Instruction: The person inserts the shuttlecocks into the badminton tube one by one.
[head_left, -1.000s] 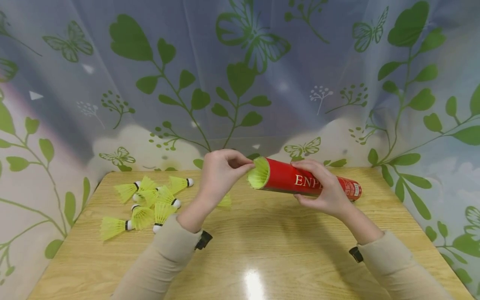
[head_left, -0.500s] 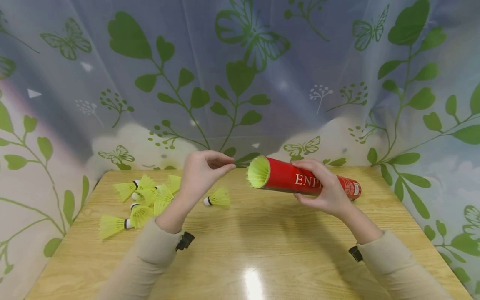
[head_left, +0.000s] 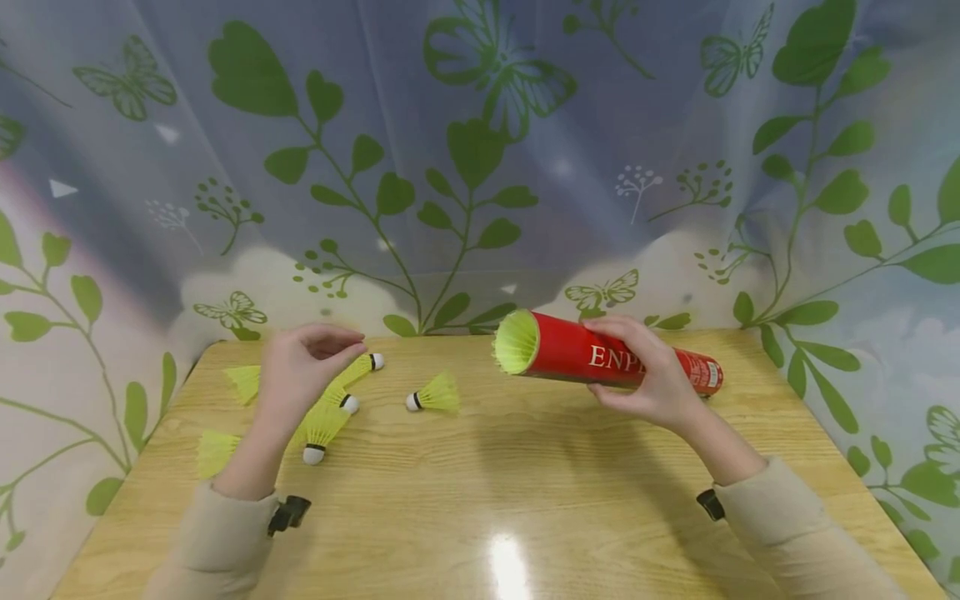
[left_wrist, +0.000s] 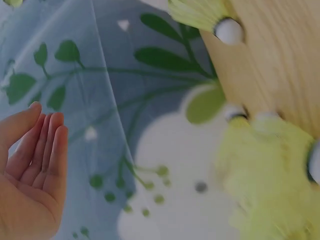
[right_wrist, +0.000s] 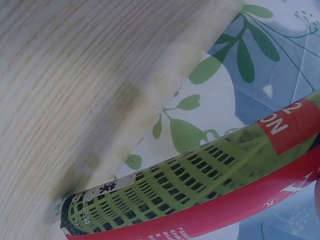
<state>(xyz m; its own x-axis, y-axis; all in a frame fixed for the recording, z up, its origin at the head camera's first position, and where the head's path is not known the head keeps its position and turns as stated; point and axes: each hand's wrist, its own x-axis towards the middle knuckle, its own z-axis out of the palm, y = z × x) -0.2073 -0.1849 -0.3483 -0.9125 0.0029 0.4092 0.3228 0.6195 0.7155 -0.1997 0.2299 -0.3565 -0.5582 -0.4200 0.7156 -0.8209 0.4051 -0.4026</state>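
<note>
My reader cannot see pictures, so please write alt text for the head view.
A person's right hand holds a tilted red shuttlecock tube, a yellow shuttlecock skirt showing at its open end. The left hand, nothing in its grip, hovers near loose yellow shuttlecocks on a wooden table.

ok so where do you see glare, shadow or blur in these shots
Head view: a bright glare spot low in frame on the brown wooden table, soft shadow on it below the red cylindrical tube; left wrist view: the clustered yellow skirted shuttlecocks at lower right look blurred; right wrist view: pale and hazy, dark shadow by the tube's end.
</note>
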